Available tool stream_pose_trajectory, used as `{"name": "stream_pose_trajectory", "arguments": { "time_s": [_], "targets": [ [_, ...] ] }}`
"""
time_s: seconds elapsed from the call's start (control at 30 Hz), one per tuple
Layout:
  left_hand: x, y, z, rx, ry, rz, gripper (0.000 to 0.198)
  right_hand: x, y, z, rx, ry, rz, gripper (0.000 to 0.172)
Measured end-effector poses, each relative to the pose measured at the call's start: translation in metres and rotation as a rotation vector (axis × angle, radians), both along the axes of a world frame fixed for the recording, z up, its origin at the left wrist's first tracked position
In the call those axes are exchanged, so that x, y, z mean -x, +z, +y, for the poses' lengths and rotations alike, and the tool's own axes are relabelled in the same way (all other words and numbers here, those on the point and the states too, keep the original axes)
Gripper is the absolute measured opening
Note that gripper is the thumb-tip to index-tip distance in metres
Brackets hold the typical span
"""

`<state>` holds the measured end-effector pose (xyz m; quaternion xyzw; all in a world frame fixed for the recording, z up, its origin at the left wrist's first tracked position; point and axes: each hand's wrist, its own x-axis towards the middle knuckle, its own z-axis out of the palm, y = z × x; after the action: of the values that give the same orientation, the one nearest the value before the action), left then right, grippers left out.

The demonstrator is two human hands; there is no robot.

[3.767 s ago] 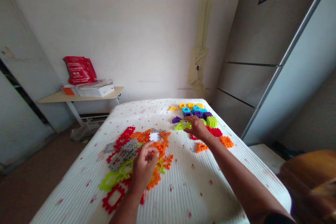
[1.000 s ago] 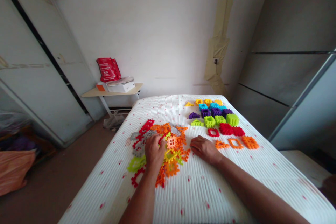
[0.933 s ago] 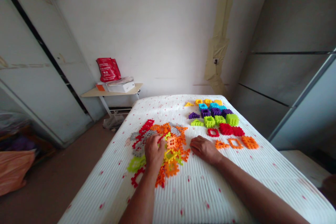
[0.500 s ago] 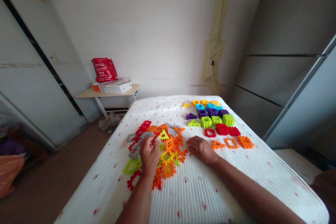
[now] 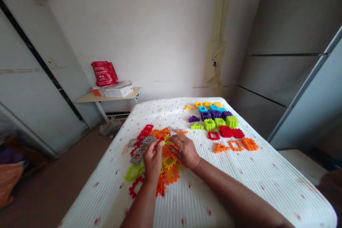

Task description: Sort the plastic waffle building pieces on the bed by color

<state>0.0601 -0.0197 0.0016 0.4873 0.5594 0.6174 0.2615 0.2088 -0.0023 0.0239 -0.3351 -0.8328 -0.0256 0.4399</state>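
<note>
My left hand (image 5: 153,158) is closed in a pinch on a small red building piece (image 5: 160,141), mostly hidden by the fingers, at the middle of a mixed pile. My right hand (image 5: 185,148) reaches over the pile from the right, its bent fingers and thumb closed around the edge of a yellow-green building piece (image 5: 165,141) beside the left fingertips. Under and around both hands lie loose notched plastic pieces: grey ones (image 5: 141,151), orange ones (image 5: 171,174), a red frame (image 5: 136,187) and a yellow-green frame (image 5: 133,172). The right hand covers part of the pile.
Sorted pieces stand in rows on the right of the white quilted mattress (image 5: 208,192): yellow (image 5: 207,104), blue (image 5: 202,109), purple (image 5: 215,114), yellow-green (image 5: 209,125), red (image 5: 226,131) and orange (image 5: 250,144). A small table (image 5: 135,93) with a red bag (image 5: 104,73) is behind left.
My right hand has moved left from the bare mattress onto the pile and meets the yellow-green piece. My left hand stays nearly in place with the red piece.
</note>
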Motion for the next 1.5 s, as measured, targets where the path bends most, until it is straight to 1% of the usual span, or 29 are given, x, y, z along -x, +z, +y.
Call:
{"name": "stream_pose_trajectory", "arguments": {
  "time_s": [0.13, 0.27, 0.37, 0.5, 0.57, 0.67, 0.73, 0.8, 0.87, 0.97, 1.03, 1.1, 1.2, 1.33, 1.5],
  "targets": [
    [-0.003, 0.000, 0.000, 0.013, -0.046, -0.078, 0.033, 0.000, -0.002, 0.003, 0.015, -0.053, -0.033, 0.026],
    [-0.005, 0.005, -0.002, 0.037, -0.057, -0.145, 0.033, 0.000, 0.001, 0.003, 0.042, -0.084, -0.047, 0.026],
    [-0.006, 0.008, -0.003, 0.053, -0.044, -0.155, 0.033, 0.000, 0.002, 0.003, 0.015, -0.078, -0.105, 0.027],
    [-0.006, 0.009, -0.003, 0.047, -0.050, -0.165, 0.032, 0.001, 0.002, 0.004, -0.011, -0.095, -0.174, 0.028],
    [-0.007, 0.009, -0.003, 0.046, -0.070, -0.182, 0.031, 0.001, 0.001, 0.004, 0.018, -0.116, -0.192, 0.026],
    [-0.010, 0.011, -0.004, 0.063, -0.097, -0.199, 0.032, -0.002, 0.002, 0.006, 0.114, -0.163, -0.214, 0.025],
    [-0.010, 0.011, -0.004, 0.071, -0.090, -0.198, 0.034, -0.011, 0.008, 0.011, 0.174, -0.197, -0.229, 0.028],
    [-0.008, 0.009, -0.003, 0.064, -0.057, -0.195, 0.036, -0.025, 0.017, 0.020, 0.221, -0.255, -0.264, 0.029],
    [-0.005, 0.007, -0.001, 0.047, -0.023, -0.189, 0.037, -0.044, 0.030, 0.033, 0.271, -0.370, -0.329, 0.028],
    [-0.004, 0.005, 0.001, 0.037, -0.010, -0.183, 0.037, -0.073, 0.047, 0.058, 0.380, -0.585, -0.505, 0.030],
    [-0.004, 0.006, 0.001, 0.054, -0.019, -0.192, 0.038, -0.087, 0.053, 0.073, 0.440, -0.652, -0.609, 0.032],
    [-0.006, 0.007, 0.000, 0.078, -0.026, -0.201, 0.038, -0.096, 0.054, 0.084, 0.473, -0.671, -0.658, 0.033],
    [-0.007, 0.009, -0.001, 0.100, -0.020, -0.204, 0.038, -0.100, 0.050, 0.093, 0.503, -0.673, -0.699, 0.032],
    [-0.007, 0.009, -0.002, 0.092, -0.001, -0.212, 0.039, -0.101, 0.044, 0.098, 0.525, -0.667, -0.732, 0.033],
    [-0.007, 0.010, -0.002, 0.078, -0.011, -0.200, 0.038, -0.104, 0.040, 0.101, 0.550, -0.672, -0.750, 0.033]
  ]
}}
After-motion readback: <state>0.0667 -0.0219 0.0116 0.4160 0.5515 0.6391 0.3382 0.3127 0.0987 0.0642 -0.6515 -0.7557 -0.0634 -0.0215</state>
